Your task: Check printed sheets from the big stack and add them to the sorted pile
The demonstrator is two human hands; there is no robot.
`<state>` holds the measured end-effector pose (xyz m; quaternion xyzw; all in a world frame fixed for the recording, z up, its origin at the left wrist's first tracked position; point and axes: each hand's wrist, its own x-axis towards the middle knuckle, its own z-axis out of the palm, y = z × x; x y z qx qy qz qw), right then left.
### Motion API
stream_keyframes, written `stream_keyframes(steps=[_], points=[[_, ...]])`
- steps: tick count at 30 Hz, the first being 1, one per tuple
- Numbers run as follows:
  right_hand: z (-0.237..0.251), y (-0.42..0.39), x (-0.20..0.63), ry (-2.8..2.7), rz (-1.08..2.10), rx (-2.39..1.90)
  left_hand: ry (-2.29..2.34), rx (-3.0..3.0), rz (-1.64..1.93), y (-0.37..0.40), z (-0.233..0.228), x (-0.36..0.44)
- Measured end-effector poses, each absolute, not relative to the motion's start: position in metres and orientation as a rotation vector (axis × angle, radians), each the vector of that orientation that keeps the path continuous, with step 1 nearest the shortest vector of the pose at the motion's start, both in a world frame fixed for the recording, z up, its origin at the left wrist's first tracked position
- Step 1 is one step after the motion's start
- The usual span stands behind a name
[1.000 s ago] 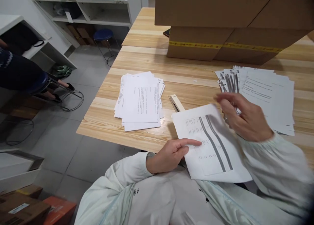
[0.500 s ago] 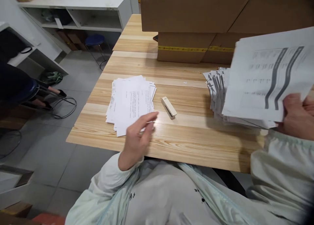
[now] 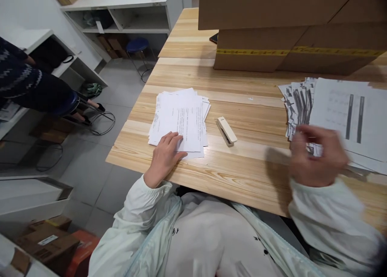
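The stapler [image 3: 227, 131] slants between the nearer left hand [image 3: 165, 156], spread on the paper stack [image 3: 185, 115], and the right hand [image 3: 319, 162], its grip blurred beyond telling.

Head-worn view, down over tabletop [image 3: 238, 174]

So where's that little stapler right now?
In the head view, the stapler lies on the wooden table, just right of centre, between the paper stack under the left hand and the blurred right hand.
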<state>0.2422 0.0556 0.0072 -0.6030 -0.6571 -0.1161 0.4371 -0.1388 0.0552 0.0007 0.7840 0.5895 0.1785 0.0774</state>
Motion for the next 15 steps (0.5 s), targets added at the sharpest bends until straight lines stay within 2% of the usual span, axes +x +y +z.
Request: stream_keyframes(steps=[2, 5, 10, 15], points=[[0.009, 0.050, 0.189, -1.884, -0.101, -1.149, 1.777, 2.350, 0.510, 0.055, 0.002, -0.137], [0.003, 0.043, 0.139, -2.067, 0.231, -0.878, 1.766, 2.318, 0.593, 0.054, 0.000, -0.137], [-0.013, 0.049, 0.113, -2.010, 0.561, -0.842, 1.821, 2.149, 0.834, 0.056, -0.004, -0.141], [-0.016, 0.063, 0.091, -1.764, 0.858, -1.002, 1.976, 1.971, 0.915, 0.058, -0.007, -0.141]])
